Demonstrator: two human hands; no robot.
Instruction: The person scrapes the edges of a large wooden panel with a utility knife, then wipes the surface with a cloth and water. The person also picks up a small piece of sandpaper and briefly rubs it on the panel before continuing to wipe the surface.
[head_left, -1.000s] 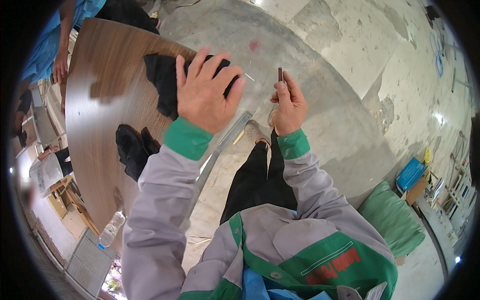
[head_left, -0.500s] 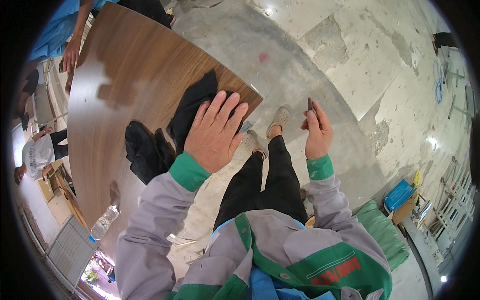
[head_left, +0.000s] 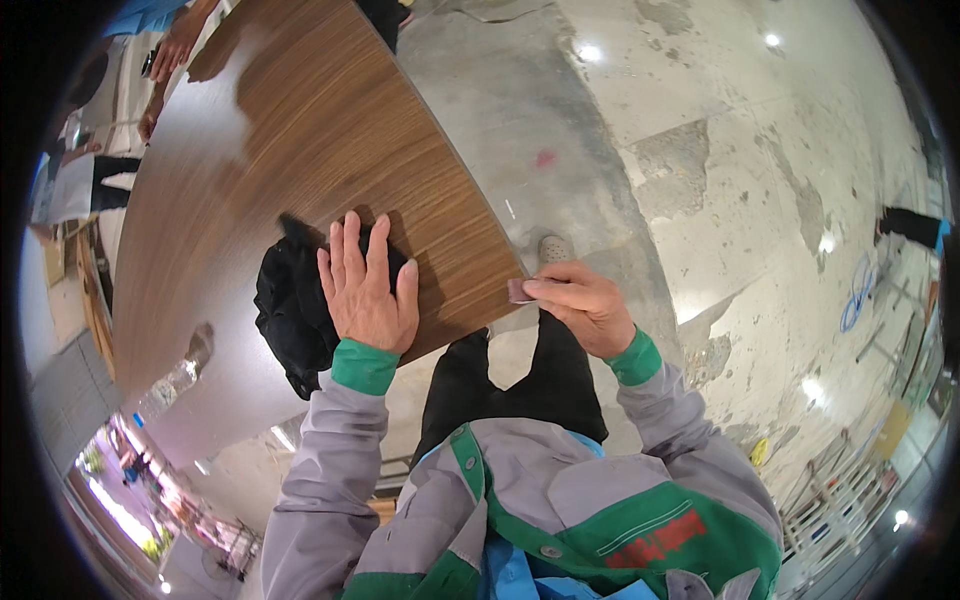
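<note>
My left hand (head_left: pixel 368 290) lies with fingers spread on the wood-grain tabletop (head_left: pixel 450 230), beside and partly over a bunched black cloth (head_left: pixel 295 310). It grips nothing. At the near right corner of the tabletop, my right hand (head_left: pixel 585 305) pinches a small reddish-brown folded piece of sandpaper (head_left: pixel 519 291) between thumb and fingers. The sandpaper is at the board's edge, touching it or very close; which one I cannot tell.
A clear plastic bottle (head_left: pixel 170 390) stands on the tabletop's left part. Another person's hand (head_left: pixel 180 40) is at its far left edge. Blue cable (head_left: pixel 857 295) lies on the patchy floor at right, with white metal frames (head_left: pixel 835 515) lower right.
My right hand has moved left with the sandpaper to the tabletop's corner. My left hand has shifted left and the black cloth is now bunched together. The view has turned.
</note>
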